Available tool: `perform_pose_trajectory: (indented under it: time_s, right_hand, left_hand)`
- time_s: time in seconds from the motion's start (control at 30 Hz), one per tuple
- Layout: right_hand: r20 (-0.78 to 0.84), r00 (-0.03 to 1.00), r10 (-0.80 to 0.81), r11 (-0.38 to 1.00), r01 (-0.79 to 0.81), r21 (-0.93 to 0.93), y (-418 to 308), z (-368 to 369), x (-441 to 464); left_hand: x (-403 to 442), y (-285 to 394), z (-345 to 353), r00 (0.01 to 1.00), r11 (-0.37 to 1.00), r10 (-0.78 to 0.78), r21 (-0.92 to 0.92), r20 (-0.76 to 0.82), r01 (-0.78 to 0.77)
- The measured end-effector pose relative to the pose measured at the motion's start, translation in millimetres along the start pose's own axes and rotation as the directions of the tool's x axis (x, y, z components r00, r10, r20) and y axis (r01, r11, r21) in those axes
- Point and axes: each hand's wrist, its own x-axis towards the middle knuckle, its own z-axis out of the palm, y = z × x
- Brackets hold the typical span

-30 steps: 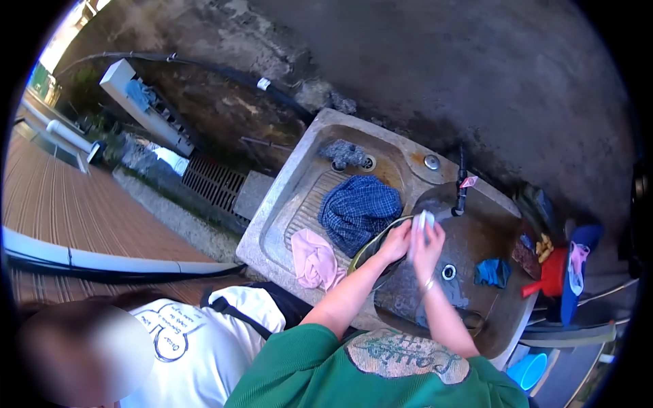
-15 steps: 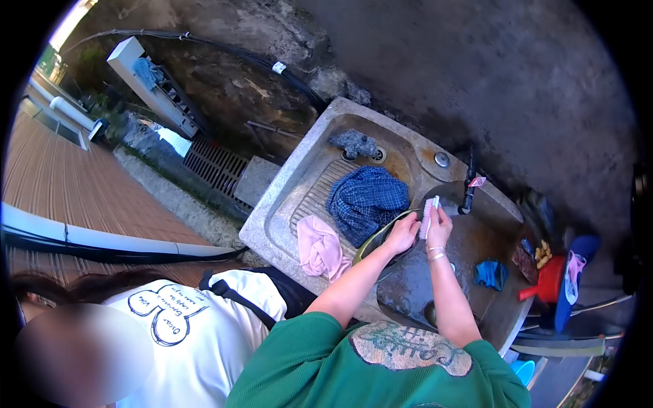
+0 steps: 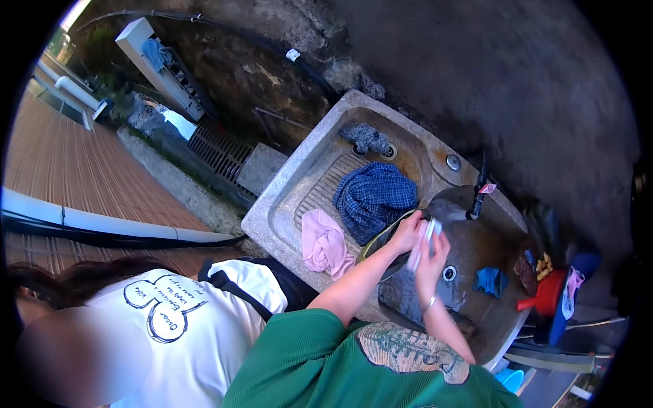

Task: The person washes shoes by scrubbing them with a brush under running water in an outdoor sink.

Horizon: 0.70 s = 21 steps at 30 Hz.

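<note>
My right hand (image 3: 430, 260) is closed round a small scrub brush (image 3: 423, 239) with a white back and pink bristles, slightly blurred. My left hand (image 3: 406, 232) grips the edge of a dark item with a yellow-green rim (image 3: 379, 246); its kind I cannot make out, as my forearm covers part of it. Both hands are close together over the stone sink (image 3: 269, 230), the brush beside my left fingers. Left of them, a blue checked cloth garment (image 3: 374, 200) lies crumpled on the ribbed washboard part, and a pink cloth (image 3: 324, 241) rests near the front rim.
Water runs from a black tap (image 3: 480, 194) into the deeper basin, where a drain (image 3: 449, 273) shows. A blue cloth (image 3: 490, 281) lies on the right. Beyond stand a red scoop-like container (image 3: 546, 294) and ginger-like roots (image 3: 543, 264). A person in a white shirt (image 3: 224, 326) stands close on my left.
The brush and my right hand have moved left and down, closer to my left hand, and the brush has tilted. Water now splashes under the tap. The drain has come into view.
</note>
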Motion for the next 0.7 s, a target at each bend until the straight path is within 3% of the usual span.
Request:
perform_pose_trajectory:
  time_s: [0.1,0.13,0.2,0.23,0.27,0.33,0.37,0.4,0.47,0.53,0.6,0.67,0.7]
  right_hand:
    - [-0.078,0.997,0.004,1.0,-0.003,0.019,10,3,1]
    - [-0.049,0.994,0.093,0.987,-0.086,0.138,45,13,29]
    - [0.007,0.898,0.441,0.833,-0.412,0.369,97,28,75]
    - [0.002,0.899,0.437,0.831,-0.405,0.381,94,26,69]
    - [-0.009,0.933,0.359,0.905,-0.346,0.247,89,25,58]
    - [-0.046,0.993,0.106,0.994,-0.104,0.046,41,11,26]
    - [-0.048,0.993,0.105,0.994,-0.105,-0.002,35,7,2]
    - [-0.037,0.986,0.162,0.984,-0.158,0.088,29,6,-18]
    - [-0.127,0.987,0.096,0.995,-0.096,0.005,25,9,-18]
    - [0.018,0.914,0.406,0.828,-0.377,0.415,58,26,34]
    - [-0.014,0.909,0.416,0.824,-0.37,0.429,73,38,54]
    - [-0.046,0.913,0.405,0.826,-0.344,0.447,102,45,72]
    - [-0.047,0.816,0.576,0.602,-0.385,0.7,136,42,79]
  left_hand:
    - [0,-3,1,1.0,0.994,0.018,0.105,0.014,-0.02]
    - [1,-1,1,1.0,0.988,0.002,0.154,0.021,-0.006]
    - [-4,7,4,0.998,0.969,0.063,0.236,0.03,-0.068]
    - [-7,18,2,0.996,0.985,-0.068,0.165,0.063,0.057]
    - [-4,26,-3,0.978,0.979,-0.186,0.103,0.099,0.176]
    - [1,1,0,0.994,0.987,0.106,0.127,-0.018,-0.103]
    - [3,5,-1,0.998,0.991,0.069,0.115,-0.011,-0.068]
    - [-1,7,-1,1.0,0.994,0.025,0.105,0.001,-0.025]
    - [0,0,3,1.0,0.989,0.026,0.146,-0.002,-0.026]
    - [0,-4,5,0.999,0.972,0.044,0.228,0.027,-0.049]
    - [-2,1,6,0.998,0.966,0.039,0.252,0.058,-0.053]
    - [3,1,7,1.0,0.981,0.02,0.193,-0.011,-0.018]
    - [2,3,7,0.999,0.974,0.048,0.221,-0.007,-0.045]
